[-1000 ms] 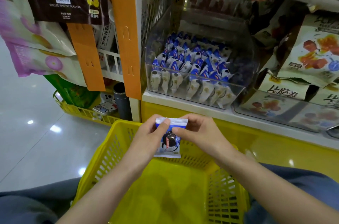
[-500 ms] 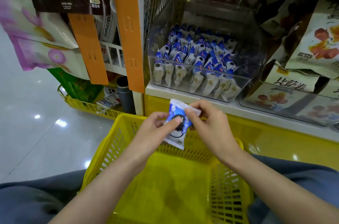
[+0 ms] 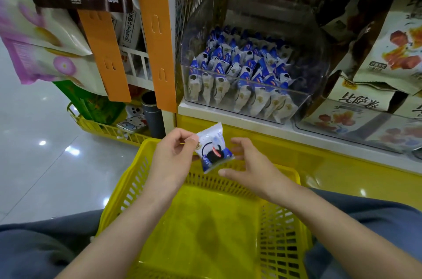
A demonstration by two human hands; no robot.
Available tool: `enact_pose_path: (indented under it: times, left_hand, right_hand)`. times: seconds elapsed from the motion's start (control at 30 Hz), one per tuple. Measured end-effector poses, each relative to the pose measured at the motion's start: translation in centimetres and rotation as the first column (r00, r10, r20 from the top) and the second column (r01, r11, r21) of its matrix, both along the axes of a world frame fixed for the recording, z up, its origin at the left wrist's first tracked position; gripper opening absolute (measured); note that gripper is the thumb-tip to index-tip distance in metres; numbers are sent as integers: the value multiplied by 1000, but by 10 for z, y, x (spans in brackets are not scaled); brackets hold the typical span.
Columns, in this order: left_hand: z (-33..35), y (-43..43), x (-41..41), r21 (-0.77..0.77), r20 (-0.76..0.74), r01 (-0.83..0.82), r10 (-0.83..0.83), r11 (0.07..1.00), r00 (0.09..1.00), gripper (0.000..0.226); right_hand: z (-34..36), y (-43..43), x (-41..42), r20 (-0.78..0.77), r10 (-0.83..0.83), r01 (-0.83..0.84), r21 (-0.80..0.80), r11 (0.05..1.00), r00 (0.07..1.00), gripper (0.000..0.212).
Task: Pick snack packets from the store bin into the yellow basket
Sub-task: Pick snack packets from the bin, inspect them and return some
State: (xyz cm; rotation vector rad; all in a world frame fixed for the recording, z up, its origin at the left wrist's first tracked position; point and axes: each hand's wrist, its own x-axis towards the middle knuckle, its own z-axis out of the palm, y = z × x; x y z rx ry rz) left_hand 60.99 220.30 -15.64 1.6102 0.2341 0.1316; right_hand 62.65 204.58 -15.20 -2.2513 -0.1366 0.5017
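Yellow plastic fills the lower middle of the scene: the basket (image 3: 201, 221) sits on the person's lap, and on the part of its floor that shows I can see no packet lying yet. So the job looks barely begun, with the first packet on its way in and none landed.

That packet (image 3: 213, 149), white and blue with a dark round biscuit printed on it, hangs tilted just above the basket's far rim. The left hand (image 3: 173, 153) pinches it by its upper left corner between thumb and fingertips. The right hand (image 3: 249, 162) is just beside it on the other side, also over the far rim, fingers spread and loosely bent and gripping nothing. Its thumb comes close under the packet's lower corner, but I cannot tell whether it touches.

Beyond the basket and higher up, on the shelf, stands the clear bin (image 3: 315, 54). It is well stocked with the same packets (image 3: 242, 61), standing in rows against its front wall and heaped behind.

As I judge it, what is left is nearly everything: this one has only to be lowered or dropped past the rim onto the basket floor, and then come the reaches back up to the bin for more. How many are wanted I cannot say.
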Motion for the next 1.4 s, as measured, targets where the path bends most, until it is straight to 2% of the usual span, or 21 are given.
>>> enact_pose_path:
  times: [0.03,0.17,0.37,0.47,0.53,0.6,0.67,0.77,0.83,0.87,0.97,1.07,1.13,1.2,1.27,1.3,1.33,1.4]
  left_hand:
    - [-1,-1,0,67,9,23,-24,997,1000,20]
    - [-3,-5,-1,196,29,102,-110,975,994,17]
    - [-5,-5,-4,227,14,158,-166,961,986,15]
    - [-4,-4,-2,188,-8,182,-183,965,983,16]
    - [-6,-4,-2,153,-33,196,-193,969,981,18]
    - [-8,-5,-2,134,-53,211,-206,968,977,19]
    - [-11,-7,-1,140,-56,193,-187,971,981,16]
    - [-17,-7,1,150,-79,90,-79,985,994,14]
    - [-19,-7,1,125,-184,97,-73,987,980,16]
    - [-18,-9,-1,52,-275,124,-105,991,956,23]
    - [-18,-16,-6,-254,-472,167,-273,953,838,40]
    - [-27,-17,-12,-462,-466,106,-343,881,816,38]
    - [-35,-18,-16,-515,-431,76,-334,854,838,32]
    - [-44,-20,-22,-469,-410,64,-281,881,868,20]
    - [-53,-23,-28,-391,-435,35,-218,920,874,18]
    - [-58,-24,-30,-361,-448,28,-200,932,871,19]
    - [-62,-25,-32,-337,-456,30,-192,941,869,19]
    - [-70,-26,-36,-313,-448,83,-225,946,865,22]
  right_hand:
    - [0,1,-1,98,17,-16,-10,1000,995,64]
    - [2,3,-2,306,-40,-32,227,973,951,19]
    - [-1,4,-3,308,-57,-22,246,969,950,13]
    - [3,4,-7,500,40,-87,71,994,865,5]
    - [6,3,-10,653,182,-112,-148,983,735,11]
    - [8,2,-11,696,289,-114,-288,951,657,14]
    - [9,0,-11,663,270,-122,-261,958,698,13]
    - [5,-3,-8,643,124,-39,-145,989,756,10]
    - [3,-5,-8,642,35,30,-90,996,766,8]
    - [2,-6,-10,639,18,38,-73,997,769,7]
    - [-6,-8,-22,631,100,-46,-102,994,769,8]
    - [-17,-6,-37,661,237,-113,-225,968,712,13]
    - [-26,-8,-45,669,339,-156,-319,935,662,17]
    - [-39,-11,-52,636,387,-220,-328,919,667,22]
    - [-52,-10,-63,545,245,-202,-140,969,802,14]
    - [-59,-8,-66,443,95,-116,22,993,891,6]
    - [-65,-7,-69,318,-68,18,158,987,945,7]
    - [-74,-5,-70,21,-317,295,313,903,948,16]
